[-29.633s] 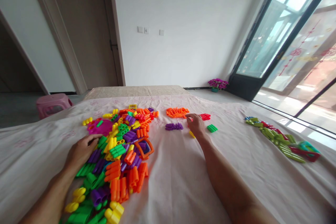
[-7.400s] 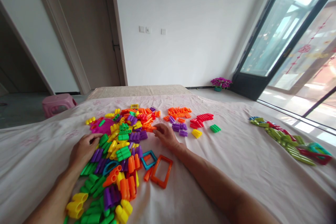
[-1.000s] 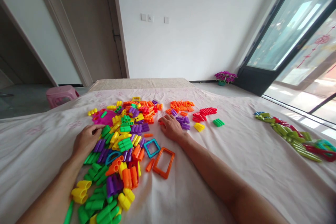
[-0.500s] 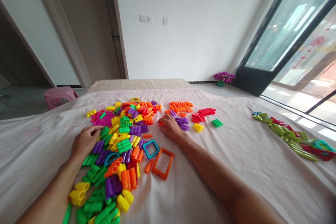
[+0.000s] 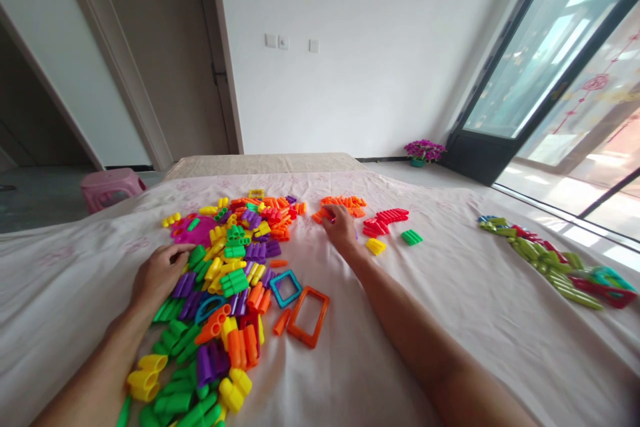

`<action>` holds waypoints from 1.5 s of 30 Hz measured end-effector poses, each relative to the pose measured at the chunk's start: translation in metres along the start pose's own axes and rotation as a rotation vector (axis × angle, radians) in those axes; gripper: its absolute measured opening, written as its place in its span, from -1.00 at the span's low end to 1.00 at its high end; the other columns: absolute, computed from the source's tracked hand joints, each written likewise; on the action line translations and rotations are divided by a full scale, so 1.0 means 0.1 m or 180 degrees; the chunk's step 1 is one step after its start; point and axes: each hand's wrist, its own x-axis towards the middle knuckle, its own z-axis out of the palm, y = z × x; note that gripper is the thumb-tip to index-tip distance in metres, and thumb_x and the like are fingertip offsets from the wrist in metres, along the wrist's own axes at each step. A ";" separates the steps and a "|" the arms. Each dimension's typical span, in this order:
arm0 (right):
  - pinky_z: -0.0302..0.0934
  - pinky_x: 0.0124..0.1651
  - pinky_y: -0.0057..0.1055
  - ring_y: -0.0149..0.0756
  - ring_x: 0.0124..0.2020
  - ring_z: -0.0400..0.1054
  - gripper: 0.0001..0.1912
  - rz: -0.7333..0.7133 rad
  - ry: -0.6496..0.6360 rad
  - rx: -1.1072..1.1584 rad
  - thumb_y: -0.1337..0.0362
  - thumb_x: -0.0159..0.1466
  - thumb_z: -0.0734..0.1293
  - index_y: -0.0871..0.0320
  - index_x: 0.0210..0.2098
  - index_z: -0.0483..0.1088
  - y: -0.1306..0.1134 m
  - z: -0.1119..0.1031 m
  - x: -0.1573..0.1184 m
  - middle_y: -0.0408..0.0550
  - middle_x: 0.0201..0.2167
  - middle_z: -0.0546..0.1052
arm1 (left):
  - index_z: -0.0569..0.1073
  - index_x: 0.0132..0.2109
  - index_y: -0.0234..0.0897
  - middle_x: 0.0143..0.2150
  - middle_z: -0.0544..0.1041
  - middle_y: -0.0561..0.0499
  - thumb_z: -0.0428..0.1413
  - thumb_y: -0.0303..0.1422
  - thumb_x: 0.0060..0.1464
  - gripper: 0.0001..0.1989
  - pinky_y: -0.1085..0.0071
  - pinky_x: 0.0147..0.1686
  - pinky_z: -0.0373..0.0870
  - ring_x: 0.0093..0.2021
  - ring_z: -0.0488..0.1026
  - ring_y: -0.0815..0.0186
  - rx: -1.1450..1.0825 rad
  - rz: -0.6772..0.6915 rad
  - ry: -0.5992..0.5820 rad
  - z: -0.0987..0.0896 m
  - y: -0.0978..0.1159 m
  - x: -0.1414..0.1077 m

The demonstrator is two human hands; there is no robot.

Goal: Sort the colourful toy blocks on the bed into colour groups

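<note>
My left hand (image 5: 161, 271) rests at the left edge of the big mixed pile of plastic blocks, beside green blocks (image 5: 196, 256); its fingers are curled and what they hold, if anything, is hidden. My right hand (image 5: 340, 225) is at the near side of the small orange block pile (image 5: 353, 205), its fingers bent round an orange block (image 5: 320, 215). Purple blocks beneath the right hand are mostly covered. Red blocks (image 5: 385, 219), a yellow block (image 5: 376, 246) and a green block (image 5: 412, 237) lie to its right.
A blue square frame (image 5: 287, 288) and an orange rectangular frame (image 5: 309, 317) lie mid-table. Lime and red pieces (image 5: 540, 253) spread along the right side. A pink stool (image 5: 113, 188) stands beyond the table at left.
My right hand has moved right and away from me, from beside the purple blocks to the orange pile, and now covers the purple blocks. My left hand has hardly moved.
</note>
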 end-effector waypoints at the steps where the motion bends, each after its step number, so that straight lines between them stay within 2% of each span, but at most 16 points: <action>1: 0.30 0.03 -0.25 -0.21 -0.13 0.41 -0.70 0.0122 0.0259 0.0064 0.36 0.18 0.30 0.17 -0.09 0.50 0.05 -0.04 0.06 0.04 -0.14 0.52 | 0.60 -0.06 -0.17 0.02 0.57 -0.09 -0.03 -0.21 0.12 -0.62 0.23 0.03 0.37 0.02 0.49 0.09 0.0001 -0.0016 -0.0001 0.00 0.01 0.00; 5: 0.34 0.01 -0.19 -0.20 -0.16 0.44 -0.59 0.0479 0.0824 0.0278 0.27 0.17 0.33 0.22 0.01 0.47 0.24 -0.17 0.20 0.12 -0.09 0.51 | 0.60 -0.07 -0.20 0.02 0.56 -0.11 -0.03 -0.20 0.11 -0.61 0.21 0.04 0.37 0.03 0.49 0.07 0.0009 -0.0025 -0.0005 0.00 0.00 0.01; 10: 0.37 0.00 -0.20 -0.18 -0.14 0.48 -0.61 0.1054 0.0830 0.0890 0.18 0.15 0.34 0.24 -0.08 0.51 0.41 -0.20 0.21 0.08 -0.16 0.59 | 0.60 -0.07 -0.18 0.02 0.57 -0.10 -0.03 -0.20 0.11 -0.62 0.20 0.06 0.36 0.03 0.49 0.07 -0.0046 -0.0016 -0.0006 0.03 -0.04 0.02; 15: 0.38 0.01 -0.21 -0.14 -0.07 0.48 -0.48 0.1446 0.0861 0.1103 0.10 0.20 0.31 0.30 0.05 0.45 0.50 -0.21 0.26 0.16 -0.08 0.58 | 0.60 -0.06 -0.17 0.00 0.58 -0.08 -0.02 -0.20 0.12 -0.63 0.23 0.03 0.38 0.01 0.50 0.10 -0.0078 0.0008 0.0034 0.04 -0.06 0.02; 18: 0.33 0.08 -0.19 -0.12 0.07 0.42 -0.43 0.1266 0.0663 0.1000 0.07 0.27 0.24 0.26 0.16 0.39 0.55 -0.22 0.29 0.19 0.08 0.51 | 0.61 -0.07 -0.16 0.00 0.58 -0.07 -0.01 -0.21 0.10 -0.63 0.23 0.02 0.38 0.00 0.50 0.10 -0.0088 0.0002 0.0048 0.04 -0.05 0.02; 20: 0.30 0.13 -0.16 -0.12 0.14 0.36 -0.46 0.1080 0.0549 0.0896 0.12 0.28 0.23 0.22 0.18 0.38 0.57 -0.22 0.29 0.16 0.17 0.45 | 0.61 -0.07 -0.15 0.00 0.58 -0.07 0.00 -0.22 0.10 -0.64 0.23 0.02 0.38 0.00 0.50 0.09 -0.0092 -0.0017 0.0046 0.03 -0.03 0.01; 22: 0.27 0.17 -0.12 -0.13 0.15 0.35 -0.52 0.0840 0.0407 0.0653 0.22 0.26 0.21 0.17 0.14 0.42 0.55 -0.20 0.27 0.10 0.17 0.46 | 0.61 -0.08 -0.15 0.00 0.58 -0.07 0.00 -0.22 0.10 -0.64 0.23 0.02 0.39 0.00 0.50 0.09 -0.0092 -0.0024 0.0059 0.03 -0.02 0.01; 26: 0.16 0.25 -0.14 -0.16 0.15 0.32 -0.61 -0.0038 -0.0304 -0.0239 0.33 0.30 0.20 0.10 0.05 0.49 0.36 -0.19 0.18 0.01 0.07 0.54 | 0.62 -0.09 -0.14 -0.01 0.59 -0.06 0.00 -0.21 0.09 -0.64 0.23 0.00 0.40 -0.02 0.51 0.08 -0.0073 0.0014 0.0099 0.04 -0.02 0.01; 28: 0.10 0.28 -0.16 -0.13 0.19 0.26 -0.62 -0.0436 -0.0682 -0.0710 0.30 0.33 0.22 0.09 0.10 0.48 0.23 -0.21 0.13 0.00 0.10 0.52 | 0.62 -0.08 -0.14 -0.02 0.59 -0.06 0.00 -0.21 0.10 -0.63 0.23 -0.01 0.41 -0.02 0.52 0.08 -0.0070 0.0038 0.0105 0.04 -0.04 0.02; 30: 0.07 0.28 -0.18 -0.12 0.22 0.22 -0.63 -0.0622 -0.0977 -0.1058 0.27 0.35 0.24 0.06 0.11 0.47 0.12 -0.23 0.08 -0.02 0.13 0.51 | 0.61 -0.07 -0.14 -0.01 0.59 -0.07 -0.01 -0.21 0.10 -0.63 0.23 0.00 0.40 -0.01 0.51 0.09 -0.0080 0.0051 0.0096 0.05 -0.05 0.02; 32: 0.09 0.23 -0.23 -0.14 0.17 0.26 -0.69 -0.0645 -0.1188 -0.1266 0.24 0.38 0.23 0.04 0.04 0.51 0.04 -0.26 0.03 -0.03 0.08 0.54 | 0.61 -0.07 -0.14 0.00 0.58 -0.07 -0.01 -0.21 0.11 -0.64 0.23 0.01 0.39 0.00 0.51 0.09 -0.0091 0.0040 0.0072 0.05 -0.07 0.02; 35: 0.16 0.08 -0.33 -0.20 -0.01 0.36 -0.69 -0.0517 -0.1297 -0.1441 0.20 0.43 0.17 0.07 -0.12 0.55 0.00 -0.29 0.00 -0.01 -0.09 0.60 | 0.60 -0.07 -0.15 0.01 0.58 -0.08 -0.01 -0.21 0.11 -0.64 0.23 0.03 0.38 0.01 0.50 0.10 -0.0101 0.0009 0.0046 0.06 -0.07 0.02; 37: 0.16 0.04 -0.35 -0.21 -0.05 0.37 -0.66 -0.0455 -0.1191 -0.1477 0.18 0.44 0.15 0.08 -0.09 0.54 0.00 -0.29 0.00 0.00 -0.10 0.60 | 0.60 -0.08 -0.15 0.01 0.58 -0.08 -0.01 -0.20 0.11 -0.64 0.23 0.04 0.38 0.00 0.50 0.09 -0.0094 -0.0016 0.0044 0.06 -0.07 0.01; 41: 0.11 0.12 -0.36 -0.19 0.12 0.28 -0.63 -0.0546 -0.1082 -0.1457 0.16 0.42 0.20 0.07 0.14 0.43 0.01 -0.28 0.00 -0.02 0.12 0.50 | 0.59 -0.08 -0.16 0.02 0.57 -0.08 0.00 -0.20 0.10 -0.64 0.24 0.04 0.38 0.00 0.50 0.10 -0.0096 -0.0045 0.0034 0.05 -0.05 0.01; 43: 0.12 0.09 -0.38 -0.20 0.09 0.31 -0.65 -0.0531 -0.1279 -0.1466 0.17 0.42 0.20 0.08 0.11 0.45 0.01 -0.28 -0.01 -0.01 0.08 0.53 | 0.59 -0.09 -0.16 0.01 0.57 -0.08 0.00 -0.20 0.10 -0.65 0.24 0.04 0.38 0.00 0.50 0.10 -0.0100 -0.0046 0.0027 0.05 -0.04 0.01; 45: 0.14 0.01 -0.41 -0.23 -0.02 0.37 -0.67 -0.0471 -0.1444 -0.1494 0.17 0.43 0.17 0.10 -0.04 0.53 0.01 -0.27 -0.02 -0.01 -0.05 0.58 | 0.59 -0.09 -0.16 0.01 0.57 -0.08 -0.01 -0.20 0.10 -0.64 0.24 0.05 0.37 0.02 0.49 0.09 -0.0096 -0.0041 0.0024 0.05 -0.05 0.01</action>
